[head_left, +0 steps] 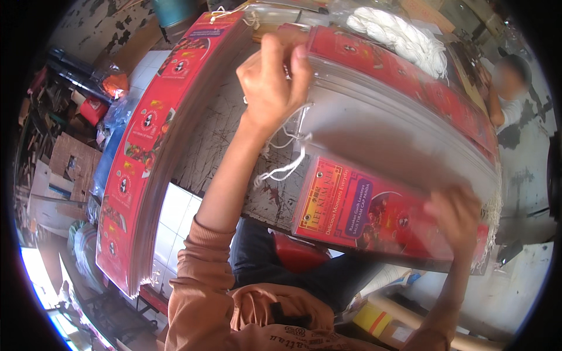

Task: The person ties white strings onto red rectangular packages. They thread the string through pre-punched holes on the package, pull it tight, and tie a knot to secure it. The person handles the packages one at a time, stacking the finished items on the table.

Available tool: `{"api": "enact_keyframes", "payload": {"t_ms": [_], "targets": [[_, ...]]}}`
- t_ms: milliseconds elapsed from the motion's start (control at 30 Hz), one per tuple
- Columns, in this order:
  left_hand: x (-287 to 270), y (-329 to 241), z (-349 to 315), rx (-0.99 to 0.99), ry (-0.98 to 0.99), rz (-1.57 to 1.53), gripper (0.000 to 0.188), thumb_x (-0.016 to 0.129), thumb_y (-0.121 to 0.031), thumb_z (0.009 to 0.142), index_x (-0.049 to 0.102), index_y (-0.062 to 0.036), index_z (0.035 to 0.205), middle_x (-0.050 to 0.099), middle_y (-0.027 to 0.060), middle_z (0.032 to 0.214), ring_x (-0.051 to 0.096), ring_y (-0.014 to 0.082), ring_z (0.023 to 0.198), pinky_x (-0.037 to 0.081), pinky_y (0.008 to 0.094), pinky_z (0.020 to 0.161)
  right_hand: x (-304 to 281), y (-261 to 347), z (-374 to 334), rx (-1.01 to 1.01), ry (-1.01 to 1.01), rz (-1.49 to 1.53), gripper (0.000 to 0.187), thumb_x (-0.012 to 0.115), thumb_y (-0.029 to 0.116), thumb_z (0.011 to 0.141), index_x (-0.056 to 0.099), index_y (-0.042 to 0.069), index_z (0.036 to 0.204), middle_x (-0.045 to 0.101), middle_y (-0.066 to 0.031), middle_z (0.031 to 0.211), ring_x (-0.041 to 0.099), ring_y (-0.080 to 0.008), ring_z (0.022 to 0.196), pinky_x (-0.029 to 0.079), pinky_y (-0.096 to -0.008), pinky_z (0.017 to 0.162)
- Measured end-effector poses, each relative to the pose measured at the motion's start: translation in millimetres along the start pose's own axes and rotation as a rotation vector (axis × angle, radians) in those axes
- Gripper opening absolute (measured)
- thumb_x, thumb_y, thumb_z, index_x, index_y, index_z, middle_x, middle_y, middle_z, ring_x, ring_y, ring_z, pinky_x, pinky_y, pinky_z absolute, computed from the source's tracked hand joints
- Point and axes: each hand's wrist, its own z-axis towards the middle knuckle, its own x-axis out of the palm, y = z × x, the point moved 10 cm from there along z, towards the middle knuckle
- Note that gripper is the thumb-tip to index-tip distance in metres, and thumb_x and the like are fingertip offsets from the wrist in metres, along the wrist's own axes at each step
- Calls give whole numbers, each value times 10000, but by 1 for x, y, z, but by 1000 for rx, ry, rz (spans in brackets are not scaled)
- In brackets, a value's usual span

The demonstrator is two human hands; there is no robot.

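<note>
Here's your near sheet [383,219], red and printed, flat on the table [208,128] right in front of you, between your body and the back stack [351,50]. Your right hand [456,213] is over its right end, and it's a blur: fingers bent, but whether they grip or only brush the print, I can't tell. Up goes the call on your left hand [274,82]: raised by the back stack's left end, fingers curled in toward the thumb, and what's pinched there, if anything, can't be made out. Loose white cord [290,168] dangles below that wrist, so my advice is to keep it clear of the faces and handle each sheet by its edges, both ends level, as long floppy pieces probably buckle when one side leads. Square the corners, too. Over on your left, the long left stack [146,120] looks neatly aligned. Containers now: a teal bucket [170,11] beyond that stack, contents hidden. The white skein [398,38] sits out on the back stack.
</note>
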Motion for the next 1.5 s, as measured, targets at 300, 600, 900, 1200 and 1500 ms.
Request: {"api": "enact_keyframes", "payload": {"t_ms": [300,600,900,1200,1500], "targets": [[1,-10,4,-55,-11,-131,145,446,-98,961,479,35,1009,559,31,561,507,65,481,403,204,467,55,-67,17,358,-257,-3,513,732,181,763,556,83,1234,523,-137,1098,513,-283,981,411,-410,840],[31,-84,-12,362,290,-217,78,558,29,784,551,12,860,597,46,610,523,143,431,415,273,408,2,-80,2,438,-435,-85,456,719,140,760,609,98,1200,516,-127,1192,500,-285,1124,388,-413,972],[31,-75,-13,334,270,-219,152,591,40,689,604,-29,824,555,6,557,488,129,394,386,245,388,-119,-104,-203,1074,-593,-342,316,501,171,972,586,-59,1173,593,-133,1215,539,-231,1153,392,-342,1004],[25,-67,-7,286,219,-141,136,599,44,686,616,-44,789,539,-18,537,474,112,384,385,241,387,-32,10,-502,1741,-670,-927,458,499,367,959,520,40,1279,559,-170,1264,559,-334,1136,464,-437,929],[31,-73,-16,325,236,-160,126,599,16,676,618,-57,777,490,-27,498,481,121,381,381,254,374,75,-43,-541,1903,-1577,484,554,430,324,969,347,-60,1360,396,-209,1391,427,-323,1266,418,-460,1011]]}}
